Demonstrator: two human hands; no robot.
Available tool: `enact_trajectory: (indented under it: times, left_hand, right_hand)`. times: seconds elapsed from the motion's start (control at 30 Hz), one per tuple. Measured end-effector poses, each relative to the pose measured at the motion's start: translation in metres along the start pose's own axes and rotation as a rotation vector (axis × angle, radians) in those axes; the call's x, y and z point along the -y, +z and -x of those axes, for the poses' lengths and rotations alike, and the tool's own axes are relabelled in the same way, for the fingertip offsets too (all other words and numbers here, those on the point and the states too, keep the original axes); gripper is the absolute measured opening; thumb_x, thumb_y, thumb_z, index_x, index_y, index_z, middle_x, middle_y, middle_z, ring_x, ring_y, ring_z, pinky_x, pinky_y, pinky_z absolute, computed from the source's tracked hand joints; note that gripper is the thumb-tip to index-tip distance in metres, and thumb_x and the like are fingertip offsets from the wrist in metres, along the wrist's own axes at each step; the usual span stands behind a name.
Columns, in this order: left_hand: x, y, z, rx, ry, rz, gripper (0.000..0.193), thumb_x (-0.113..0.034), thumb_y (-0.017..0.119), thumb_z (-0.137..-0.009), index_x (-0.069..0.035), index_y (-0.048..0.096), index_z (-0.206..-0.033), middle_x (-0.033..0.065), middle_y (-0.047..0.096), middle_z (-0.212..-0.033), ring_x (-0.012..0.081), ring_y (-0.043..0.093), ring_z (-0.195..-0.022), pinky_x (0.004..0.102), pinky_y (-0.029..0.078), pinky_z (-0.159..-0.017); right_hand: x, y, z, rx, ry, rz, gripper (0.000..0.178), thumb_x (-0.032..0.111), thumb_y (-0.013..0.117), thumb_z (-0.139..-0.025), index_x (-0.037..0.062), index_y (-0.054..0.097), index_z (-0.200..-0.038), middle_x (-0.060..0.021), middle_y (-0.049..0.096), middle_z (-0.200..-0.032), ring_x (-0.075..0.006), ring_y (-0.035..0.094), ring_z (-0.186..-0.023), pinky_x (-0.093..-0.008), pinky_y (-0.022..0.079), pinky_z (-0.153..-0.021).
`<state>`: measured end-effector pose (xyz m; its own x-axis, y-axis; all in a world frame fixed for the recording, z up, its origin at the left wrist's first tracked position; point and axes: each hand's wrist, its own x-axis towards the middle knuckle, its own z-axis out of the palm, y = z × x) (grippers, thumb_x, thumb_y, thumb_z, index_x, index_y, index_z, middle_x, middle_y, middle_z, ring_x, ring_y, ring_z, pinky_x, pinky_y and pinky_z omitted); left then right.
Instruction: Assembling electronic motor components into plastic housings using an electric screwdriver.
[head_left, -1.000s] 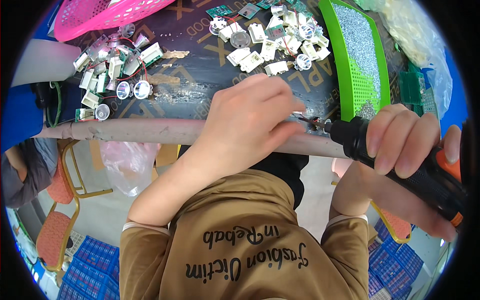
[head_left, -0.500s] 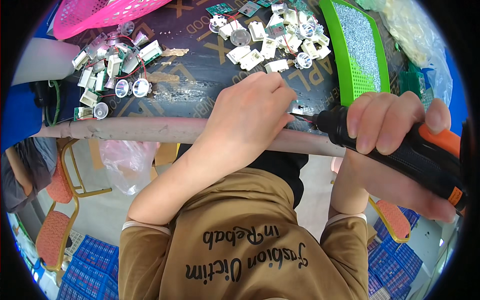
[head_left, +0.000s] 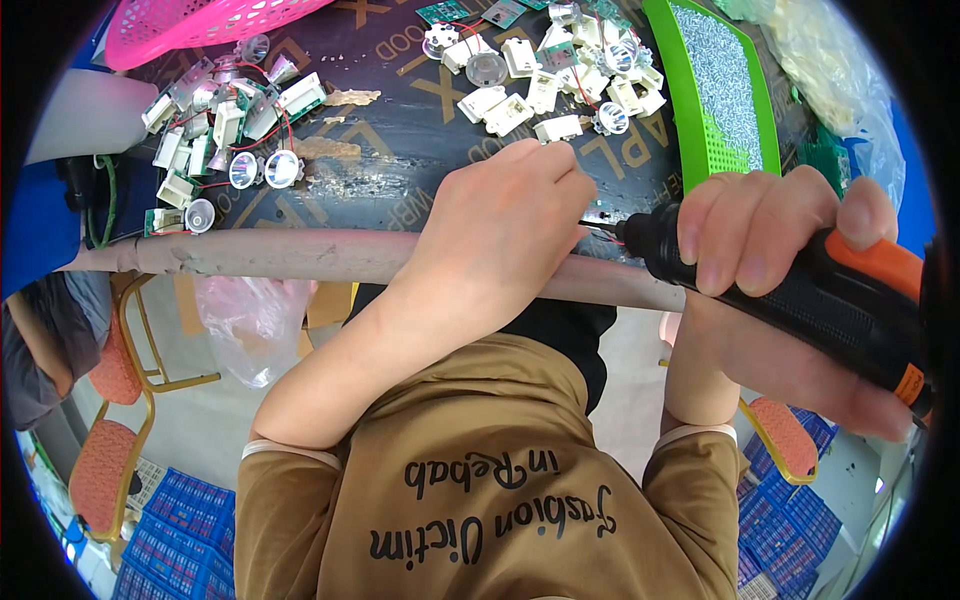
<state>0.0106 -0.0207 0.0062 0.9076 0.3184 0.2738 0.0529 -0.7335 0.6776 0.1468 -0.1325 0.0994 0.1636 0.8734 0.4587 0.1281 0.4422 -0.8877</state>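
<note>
At table edge — screwdriver (head_left: 800,290): black-orange, stubby | right hand (head_left: 790,270) grips it

Dark worktable (head_left: 400,150) with printed lettering, pale padded front edge (head_left: 300,255). At 12 o'clock: heap of small white parts and round lenses (head_left: 560,65). At 10 o'clock: second cluster with red wires (head_left: 225,125). At 11 o'clock: pink basket (head_left: 190,25). At 1 o'clock: green tray (head_left: 690,95) of tiny screws. At 2 o'clock: clear plastic bag (head_left: 830,70).

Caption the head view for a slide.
Right hand points an orange-and-black electric screwdriver at a small part under the left hand, at the dark table's edge.
</note>
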Motion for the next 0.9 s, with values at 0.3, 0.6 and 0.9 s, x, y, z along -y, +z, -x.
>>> enact_trajectory:
  times: [0.3, 0.6, 0.9]
  left_hand:
    - [-0.001, 0.0, -0.001, 0.004, -0.014, 0.006, 0.025, -0.009, 0.074, -0.069, -0.008, 0.065, -0.092, 0.0049, 0.061, -0.091, 0.028, 0.061, -0.089, 0.0397, 0.051, -0.071]
    - [0.003, 0.008, 0.0, -0.045, 0.049, 0.014, 0.016, -0.008, 0.071, -0.074, -0.003, 0.058, -0.081, 0.0089, 0.057, -0.087, 0.0289, 0.06, -0.09, 0.0397, 0.053, -0.072]
    - [0.003, 0.009, -0.001, -0.046, 0.073, 0.074, 0.014, -0.007, 0.069, -0.074, 0.0, 0.059, -0.081, 0.013, 0.057, -0.086, 0.0314, 0.06, -0.09, 0.04, 0.051, -0.078]
  right_hand:
    - [-0.004, 0.005, -0.005, 0.006, 0.016, 0.004, 0.102, 0.092, 0.06, -0.059, 0.0112, 0.044, -0.121, -0.0036, 0.056, -0.077, -0.0176, 0.054, -0.056, -0.0335, 0.045, -0.058]
    - [-0.005, 0.008, -0.01, 0.068, -0.003, 0.045, 0.103, 0.094, 0.058, -0.058, 0.0106, 0.044, -0.116, -0.0041, 0.056, -0.076, -0.0185, 0.055, -0.054, -0.0338, 0.046, -0.056]
    - [-0.011, 0.003, -0.01, 0.123, -0.042, 0.05, 0.099, 0.095, 0.053, -0.059, 0.0098, 0.044, -0.11, -0.0042, 0.056, -0.073, -0.0187, 0.055, -0.051, -0.0346, 0.047, -0.052]
